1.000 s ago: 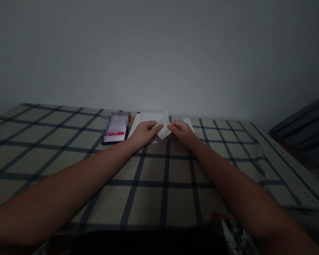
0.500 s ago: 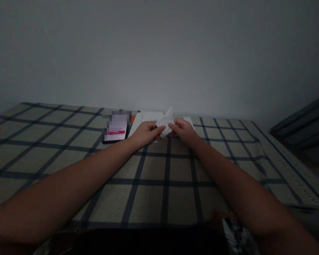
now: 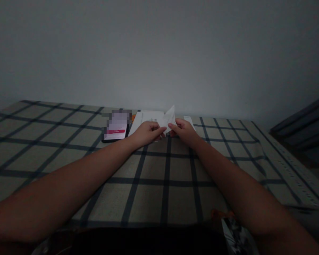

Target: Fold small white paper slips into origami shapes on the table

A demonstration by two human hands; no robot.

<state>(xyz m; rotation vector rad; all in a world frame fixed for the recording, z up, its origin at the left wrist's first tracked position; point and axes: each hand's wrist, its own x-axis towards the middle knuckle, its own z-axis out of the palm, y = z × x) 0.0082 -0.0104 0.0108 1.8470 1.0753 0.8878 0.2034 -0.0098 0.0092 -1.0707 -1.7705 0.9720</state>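
Between my two hands is a folded piece of white paper [image 3: 169,117], its pointed tip standing up toward the wall. My left hand [image 3: 149,132] grips its left lower side, thumb in front and fingers behind. On the other side, my right hand [image 3: 184,129] pinches the paper's right lower edge between thumb and fingers. Both thumb tips come close together at the bottom of the fold. Behind the hands, a flat white pad or box [image 3: 151,115] lies on the cloth, partly covered by the left hand and the paper.
A phone [image 3: 117,125] with a lit, partly blurred screen rests left of the white pad. Checked cloth [image 3: 151,170] covers the surface up to a plain grey wall [image 3: 159,53]. Dark striped fabric [image 3: 305,131] stands beyond the right edge.
The paper's tip has shifted slightly right and its faces look turned or opened a little. The hands stay in nearly the same place, still holding it.
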